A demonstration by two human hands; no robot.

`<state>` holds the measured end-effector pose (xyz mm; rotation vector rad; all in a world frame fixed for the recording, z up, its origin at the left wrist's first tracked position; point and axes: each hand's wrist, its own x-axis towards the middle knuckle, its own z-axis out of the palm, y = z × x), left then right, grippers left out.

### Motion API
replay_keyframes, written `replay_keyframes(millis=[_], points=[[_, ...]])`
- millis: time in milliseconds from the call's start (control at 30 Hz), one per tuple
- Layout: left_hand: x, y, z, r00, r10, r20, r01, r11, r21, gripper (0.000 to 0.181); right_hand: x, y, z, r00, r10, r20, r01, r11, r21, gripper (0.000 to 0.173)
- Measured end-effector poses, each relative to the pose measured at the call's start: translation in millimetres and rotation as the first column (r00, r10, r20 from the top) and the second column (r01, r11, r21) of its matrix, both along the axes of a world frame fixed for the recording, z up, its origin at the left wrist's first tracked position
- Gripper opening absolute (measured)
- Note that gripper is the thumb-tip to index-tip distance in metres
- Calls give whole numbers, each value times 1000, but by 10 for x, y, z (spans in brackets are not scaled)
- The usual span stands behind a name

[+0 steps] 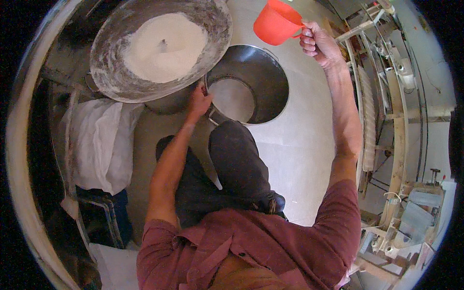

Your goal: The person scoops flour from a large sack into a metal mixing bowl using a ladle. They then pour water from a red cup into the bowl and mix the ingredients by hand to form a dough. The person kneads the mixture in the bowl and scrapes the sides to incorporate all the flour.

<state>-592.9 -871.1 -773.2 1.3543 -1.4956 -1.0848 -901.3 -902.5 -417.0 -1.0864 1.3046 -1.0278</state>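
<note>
A red plastic mug (274, 25) hangs from my right hand (319, 43), whose fingers close round its handle at the upper right. My left hand (200, 100) is at the near left side of a deep metal pot (270, 90), by its rim; whether the fingers grip the rim or only touch it, I cannot tell. The pot stands on the floor with a pale, dusty-looking bottom. Left of it, partly over a darker rounded vessel, is a wide metal basin (108, 54) holding a heap of pale powder (166, 47) with a small dark mark in its middle.
White sacks (105, 145) lie along the left, one above a dark blue object beside a metal frame (108, 214). My knees are just in front of the pot. Machinery with metal rails (397, 145) stands along the right, beyond the pale floor (301, 156).
</note>
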Motion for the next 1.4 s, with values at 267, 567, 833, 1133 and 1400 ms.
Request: replay_keyframes(millis=[267,567,833,1133,1400], points=[[-50,127,236,999,41,-16,-42,997,-71,33,192,-288,44,997,75,18,-75,997,25,37],[-40,150,271,998,-37,47,34,997,64,53,592,-736,-16,993,117,-12,-116,992,46,38],[-45,132,195,997,-73,-19,75,995,60,51,907,-1132,-268,984,175,-32,-173,983,64,36],[-33,67,114,997,-48,-57,44,997,-68,30,1246,-1176,-461,979,202,0,-202,979,40,36],[43,76,121,997,-46,-63,40,994,-99,31,1415,-1141,-466,968,249,12,-250,967,54,37]])
